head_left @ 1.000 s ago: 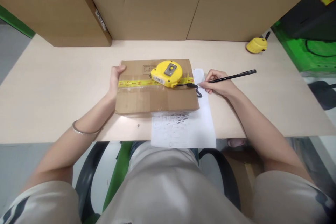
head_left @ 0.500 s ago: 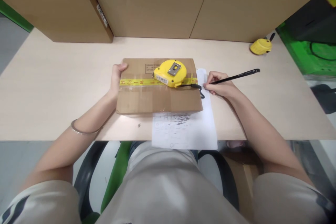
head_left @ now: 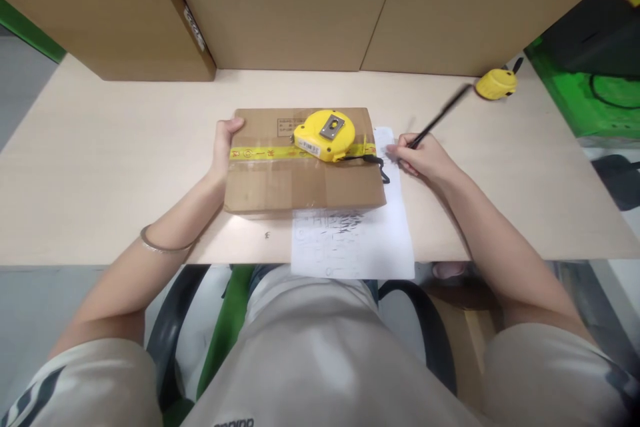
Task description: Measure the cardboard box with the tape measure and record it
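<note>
My left hand (head_left: 225, 147) grips the left side of a taped cardboard box (head_left: 280, 190), its thumb on top and the other fingers hidden. On the box lies a yellow tape measure (head_left: 325, 135), metal clip facing up, with a black wrist strap (head_left: 384, 171) hanging over the right edge. Under the box sticks out a white sheet of paper (head_left: 385, 247) with pen marks, overhanging the table's front edge. My right hand (head_left: 417, 153) is closed around a slim black pen (head_left: 443, 115), smeared by motion, at the paper's right margin. Whether its tip touches the paper is hidden.
A second yellow tape measure (head_left: 496, 84) stands at the back right of the table (head_left: 125, 147). Large cardboard boxes (head_left: 290, 7) wall off the back, with another box (head_left: 110, 27) at the back left. A green and black object (head_left: 595, 97) is beyond the right edge.
The pen has swung from nearly level to a steeper tilt, its rear end pointing up and away. My right hand has turned slightly; my left hand keeps its grip on the box.
</note>
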The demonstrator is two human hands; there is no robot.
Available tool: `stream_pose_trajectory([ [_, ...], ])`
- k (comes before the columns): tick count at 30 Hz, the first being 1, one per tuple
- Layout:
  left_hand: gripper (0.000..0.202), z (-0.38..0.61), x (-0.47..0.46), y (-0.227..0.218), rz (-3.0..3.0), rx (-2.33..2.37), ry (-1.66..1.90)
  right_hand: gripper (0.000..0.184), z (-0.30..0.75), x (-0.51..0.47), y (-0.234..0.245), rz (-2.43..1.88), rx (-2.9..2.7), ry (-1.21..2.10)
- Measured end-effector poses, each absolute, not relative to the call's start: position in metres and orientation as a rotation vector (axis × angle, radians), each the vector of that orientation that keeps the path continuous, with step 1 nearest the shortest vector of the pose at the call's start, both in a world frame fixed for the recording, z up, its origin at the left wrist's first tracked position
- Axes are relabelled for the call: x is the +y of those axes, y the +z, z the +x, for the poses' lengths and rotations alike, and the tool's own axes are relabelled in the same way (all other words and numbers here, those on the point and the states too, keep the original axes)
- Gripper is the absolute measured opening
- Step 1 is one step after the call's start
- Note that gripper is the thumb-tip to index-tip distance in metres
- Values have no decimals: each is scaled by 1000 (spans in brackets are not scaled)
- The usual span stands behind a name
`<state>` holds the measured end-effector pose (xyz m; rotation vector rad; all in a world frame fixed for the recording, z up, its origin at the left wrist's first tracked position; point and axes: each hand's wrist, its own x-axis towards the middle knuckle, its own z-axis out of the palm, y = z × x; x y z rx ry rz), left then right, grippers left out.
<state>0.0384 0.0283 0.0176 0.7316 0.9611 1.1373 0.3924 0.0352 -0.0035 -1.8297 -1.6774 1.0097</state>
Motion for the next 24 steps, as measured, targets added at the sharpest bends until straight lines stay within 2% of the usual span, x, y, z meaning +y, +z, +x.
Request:
stream_pose_trajectory([
  [3, 55, 38, 28, 18, 746, 944, 1155, 54, 387, 32, 6, -2018, -1840, 883],
  [9, 35, 34, 34, 9, 788, 986, 1261, 46, 366, 32, 28, -2293, -2048, 488],
  [11, 33, 31, 32, 7, 874, 1023, 1347, 44, 356, 31, 42, -2283, -2020, 331],
  [14, 34, 23, 27, 8, 1027, 1045, 1466, 54, 334, 25, 67, -2024, -1960, 113],
  [17, 32, 15, 20, 10, 1148, 1016, 1503, 61, 310, 15, 80, -1628, -2065, 98],
  [21, 46, 9, 13, 10, 1164, 1038, 1348, 50, 290, 7, 76, -1420, -2266, 165],
  [24, 50, 5, 11, 10, 1157, 1039, 1272, 50, 289, 7, 69, -1308, -2209, 434],
])
